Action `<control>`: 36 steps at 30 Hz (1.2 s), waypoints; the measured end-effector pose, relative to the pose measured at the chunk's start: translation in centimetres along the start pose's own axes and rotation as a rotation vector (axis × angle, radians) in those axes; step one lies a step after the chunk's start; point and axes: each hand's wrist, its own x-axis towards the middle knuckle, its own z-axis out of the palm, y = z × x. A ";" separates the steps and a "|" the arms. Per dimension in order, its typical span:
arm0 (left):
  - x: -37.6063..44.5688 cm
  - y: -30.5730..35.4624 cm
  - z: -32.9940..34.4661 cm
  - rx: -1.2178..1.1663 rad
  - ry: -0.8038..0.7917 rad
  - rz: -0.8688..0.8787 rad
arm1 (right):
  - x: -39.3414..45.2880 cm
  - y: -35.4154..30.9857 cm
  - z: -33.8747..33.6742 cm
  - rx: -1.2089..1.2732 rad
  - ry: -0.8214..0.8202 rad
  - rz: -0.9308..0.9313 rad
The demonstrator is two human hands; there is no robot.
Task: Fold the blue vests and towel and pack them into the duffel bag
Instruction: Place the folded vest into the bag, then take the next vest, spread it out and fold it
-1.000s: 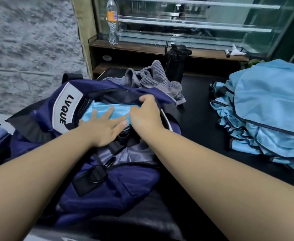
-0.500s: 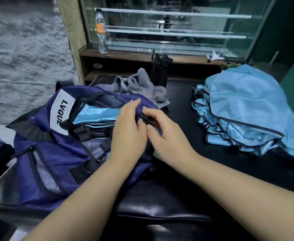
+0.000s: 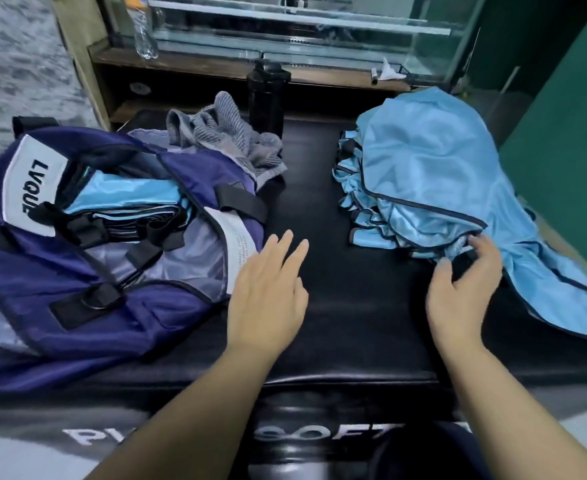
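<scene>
- Duffel bag (image 3: 87, 271): navy, lying open on the left part of the black padded bench (image 3: 320, 188); white patch with dark letters on its far-left end; a white printed label on the flap nearest the middle of the bench
- Folded blue vests (image 3: 129, 192) sit inside the bag's opening, stacked flat, light blue with dark trim; black straps and buckles cross in front of them
- Pile of unfolded blue vests (image 3: 434, 174) lies on the right part of the bench, well apart from the bag; heaped and rumpled, one vest draped over the top and trailing toward the right edge
- Towel (image 3: 226, 136): grey, striped, crumpled; behind the bag's far side, touching it; not folded, not in the bag
- Left hand (image 3: 268, 292): palm down above the bare bench, just beside the bag's labelled flap; fingers straight and slightly spread; holds nothing
- Right hand (image 3: 462, 292): at the near edge of the unfolded pile; fingers curled, thumb opposite them, tips touching the dark-trimmed hem; whether the cloth is actually pinched I cannot tell, hand blurred
- Black bottle (image 3: 268, 95) stands upright at the back of the bench, just beside the towel; clear plastic bottle (image 3: 143, 32) on the wooden shelf (image 3: 216, 67) behind; glass case above the shelf
</scene>
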 end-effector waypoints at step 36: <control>0.5 -0.1 0.9 0.056 -0.123 -0.097 | 3.4 0.1 1.5 0.070 -0.154 -0.076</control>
